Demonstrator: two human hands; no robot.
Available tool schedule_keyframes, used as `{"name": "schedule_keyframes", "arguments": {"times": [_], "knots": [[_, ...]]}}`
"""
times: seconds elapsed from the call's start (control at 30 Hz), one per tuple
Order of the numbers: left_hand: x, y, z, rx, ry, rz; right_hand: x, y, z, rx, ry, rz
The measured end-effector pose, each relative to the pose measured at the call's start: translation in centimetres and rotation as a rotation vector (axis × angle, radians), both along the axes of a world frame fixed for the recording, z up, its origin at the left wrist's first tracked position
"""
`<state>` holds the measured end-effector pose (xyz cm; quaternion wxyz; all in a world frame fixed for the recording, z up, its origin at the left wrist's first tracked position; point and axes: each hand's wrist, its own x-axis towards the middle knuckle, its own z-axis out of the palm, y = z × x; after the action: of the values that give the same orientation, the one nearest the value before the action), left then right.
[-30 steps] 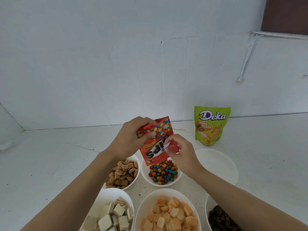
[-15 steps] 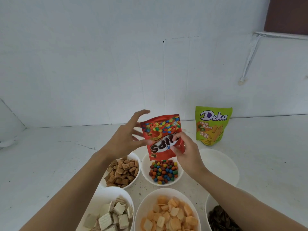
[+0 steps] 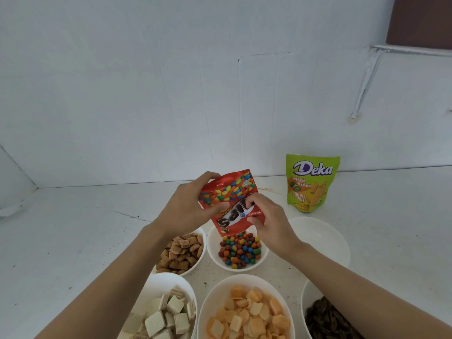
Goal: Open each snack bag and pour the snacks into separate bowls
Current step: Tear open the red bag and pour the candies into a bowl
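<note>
A red candy bag (image 3: 232, 204) hangs upside down over a white bowl (image 3: 215, 253) of coloured chocolate candies (image 3: 241, 249). My left hand (image 3: 188, 204) grips the bag's upper left side. My right hand (image 3: 266, 216) pinches its lower right edge near the mouth. A green Deka Mini Bites bag (image 3: 310, 183) stands upright and sealed at the back right. An empty white bowl (image 3: 325, 238) sits just in front of it.
Other white bowls hold brown square snacks (image 3: 182, 253), wafer cubes (image 3: 166, 316), orange crackers (image 3: 247, 314) and dark seeds (image 3: 325, 321). A white wall stands close behind the white counter (image 3: 73, 228).
My left hand was open beside the bag half a second ago and now grips it again. The bag has tilted and dropped slightly toward the candy bowl.
</note>
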<state>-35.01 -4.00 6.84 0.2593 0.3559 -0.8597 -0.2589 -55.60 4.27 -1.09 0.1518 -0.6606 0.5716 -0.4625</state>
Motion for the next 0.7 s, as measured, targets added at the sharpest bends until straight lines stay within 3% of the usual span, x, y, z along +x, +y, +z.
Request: {"name": "schedule_keyframes", "arguments": {"times": [0.17,0.3,0.4,0.57,0.7], "knots": [[-0.1,-0.2,-0.2,-0.059,0.005,0.036,0.1,0.1,-0.3,0.044,0.1,0.049],[0.2,-0.5,-0.7,-0.007,0.164,0.095,-0.2,0.0,0.1,0.034,-0.111,-0.129],[0.4,-0.4,-1.1,0.069,0.247,0.134,-0.3,-0.3,0.3,0.173,-0.227,-0.162],[0.5,0.3,-1.5,0.143,0.152,0.022,-0.4,-0.4,-0.8,0.294,-0.198,-0.179],[0.6,0.4,-1.1,0.103,0.122,-0.008,-0.5,-0.7,-0.5,0.275,-0.237,-0.197]]}}
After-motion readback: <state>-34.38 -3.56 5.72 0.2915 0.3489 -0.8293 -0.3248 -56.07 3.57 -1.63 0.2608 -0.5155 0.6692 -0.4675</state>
